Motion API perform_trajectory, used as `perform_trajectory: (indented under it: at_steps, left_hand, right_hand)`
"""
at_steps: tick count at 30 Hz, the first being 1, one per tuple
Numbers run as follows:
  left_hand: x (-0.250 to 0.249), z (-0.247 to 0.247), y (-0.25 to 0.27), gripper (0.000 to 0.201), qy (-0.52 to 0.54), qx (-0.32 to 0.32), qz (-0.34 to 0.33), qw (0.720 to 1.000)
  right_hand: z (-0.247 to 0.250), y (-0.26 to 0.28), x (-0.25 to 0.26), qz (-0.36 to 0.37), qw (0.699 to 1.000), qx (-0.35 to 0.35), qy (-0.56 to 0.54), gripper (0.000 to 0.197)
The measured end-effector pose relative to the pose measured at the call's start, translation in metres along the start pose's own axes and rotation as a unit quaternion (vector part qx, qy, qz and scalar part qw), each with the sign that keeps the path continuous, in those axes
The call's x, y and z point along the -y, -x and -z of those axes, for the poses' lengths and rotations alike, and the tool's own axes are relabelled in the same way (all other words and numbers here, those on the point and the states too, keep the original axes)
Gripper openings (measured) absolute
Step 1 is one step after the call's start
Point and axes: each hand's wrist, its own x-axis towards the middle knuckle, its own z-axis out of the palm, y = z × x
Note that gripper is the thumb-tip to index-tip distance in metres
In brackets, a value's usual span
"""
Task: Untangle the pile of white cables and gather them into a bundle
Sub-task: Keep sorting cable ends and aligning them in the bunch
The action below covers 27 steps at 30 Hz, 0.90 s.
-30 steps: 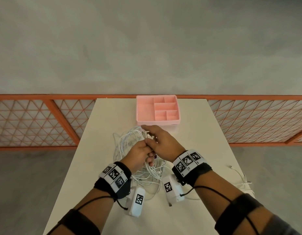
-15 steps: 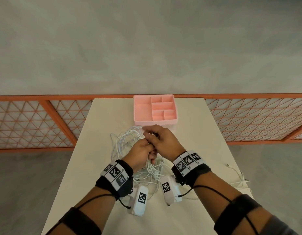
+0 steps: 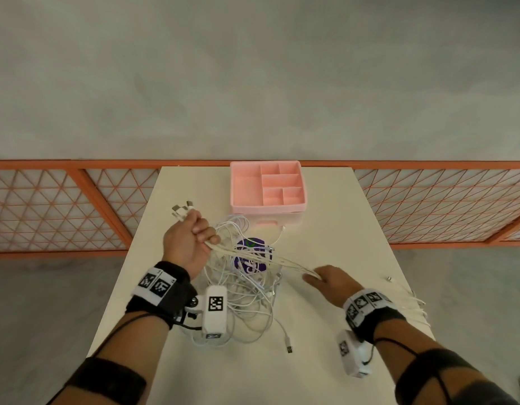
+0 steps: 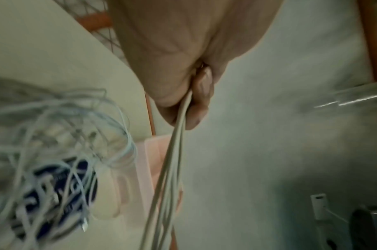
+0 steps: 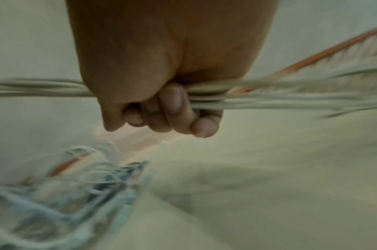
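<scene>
Now the hands are apart where a moment ago they were pressed together over the heap. The left hand [image 3: 188, 244] is raised toward the far left of the table [image 3: 340, 217], its grip wrapped tight round a group of white cables [image 3: 270, 260] with their plug ends [image 3: 181, 210] sticking out past the fist. The right hand [image 3: 330, 280] has swept out to the right, fingers [image 5: 172, 108] curled around the same strands — so a taut span now runs between the two fists, lifted clear above the table. That reads to me as a combing stroke: several cables are pulled straight and lined up, a good start on the bundle.

Still, much of the job remains. The tangled pile [image 3: 241, 305] lies in loops on the table between the forearms, partly covering a purple round object [image 3: 250, 255], with one loose plug [image 3: 289, 347] trailing toward the near edge. More strands [image 3: 410, 302] hang off the right edge behind the right wrist. A pink divided tray [image 3: 267, 185] sits at the far end — untouched. Both wrist views are blurred, though each shows fingers clamped on cable.
</scene>
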Motion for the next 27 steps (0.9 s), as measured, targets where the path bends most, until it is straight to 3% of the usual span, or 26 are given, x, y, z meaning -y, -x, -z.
perform_trajectory:
  at_steps: [6, 11, 14, 16, 18, 24, 27]
  left_hand:
    - [0.017, 0.015, 0.011, 0.029, -0.120, 0.031, 0.076, 0.989]
    - [0.059, 0.014, 0.028, 0.033, -0.249, 0.043, 0.128, 0.959]
    - [0.073, 0.018, 0.036, 0.032, -0.269, 0.030, 0.138, 0.953]
    - [0.079, 0.020, 0.038, 0.034, -0.286, 0.029, 0.135, 0.948]
    - [0.082, 0.023, 0.038, 0.035, -0.296, 0.024, 0.129, 0.946]
    - [0.082, 0.026, 0.035, 0.033, -0.275, -0.003, 0.121, 0.954]
    - [0.080, 0.023, 0.036, 0.032, -0.266, -0.001, 0.111, 0.958]
  right_hand:
    - [-0.006, 0.019, -0.083, -0.141, 0.983, -0.010, 0.120, 0.038]
    - [-0.023, 0.031, -0.104, -0.225, 0.957, 0.079, 0.166, 0.028]
    - [-0.026, 0.037, -0.098, -0.239, 0.939, 0.194, 0.154, 0.076]
    - [-0.017, 0.036, -0.082, -0.220, 0.933, 0.242, 0.150, 0.085]
    - [-0.005, 0.029, -0.059, -0.192, 0.943, 0.246, 0.120, 0.078]
    - [0.000, -0.004, 0.024, -0.059, 0.990, 0.127, -0.018, 0.031]
    - [-0.023, -0.012, 0.056, -0.007, 0.987, 0.129, -0.093, 0.028]
